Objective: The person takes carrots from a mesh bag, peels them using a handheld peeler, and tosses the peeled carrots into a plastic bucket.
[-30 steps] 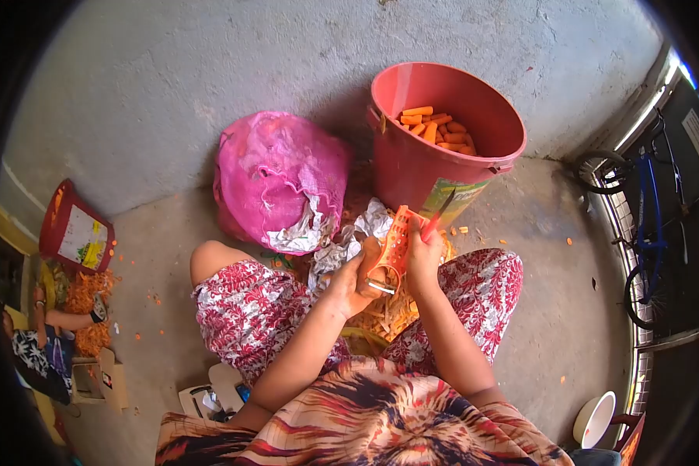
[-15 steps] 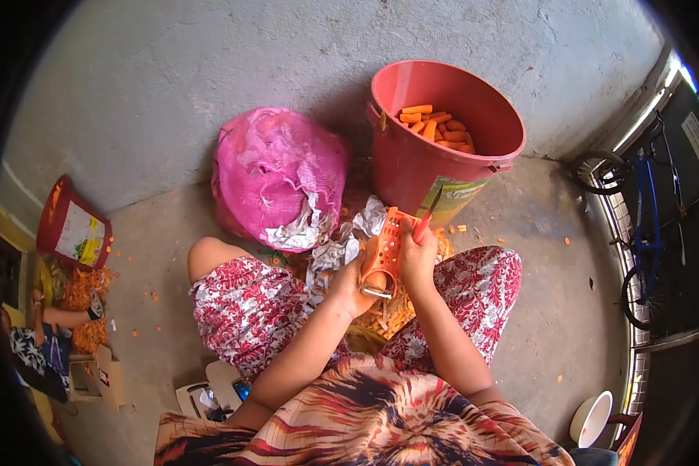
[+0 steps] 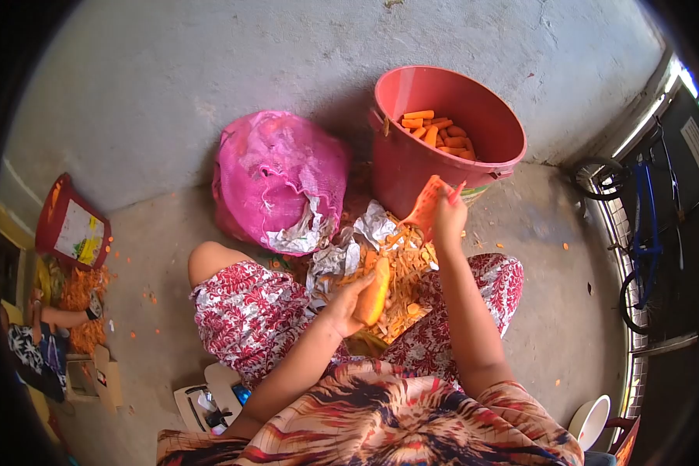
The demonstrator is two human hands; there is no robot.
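Observation:
Between my crossed legs, my left hand (image 3: 343, 312) is closed around a carrot (image 3: 376, 290), which tilts upward. Farther forward and to the right, my right hand (image 3: 449, 220) grips an orange peeler (image 3: 424, 206) with a broad, perforated body. The red handle of a knife (image 3: 458, 191) shows in the same hand; its blade is hard to make out. Beneath both hands spreads a heap of carrot peelings (image 3: 402, 309) with crumpled paper (image 3: 376, 224) at its far side. Beyond stands a large red bucket (image 3: 412, 171) with peeled carrots (image 3: 435, 135) inside.
A pink sack (image 3: 276, 182) leans near the wall, left of the bucket. At far left are a smaller red bucket (image 3: 70, 221), orange shreds (image 3: 85, 299), a cardboard box (image 3: 107, 379) and another person (image 3: 35, 342). A bicycle (image 3: 646, 217) and white bowl (image 3: 590, 421) are on the right.
My hands have moved apart. The peeler has left the carrot and swung forward and right with my right hand, while the carrot stays in my left and shows fully.

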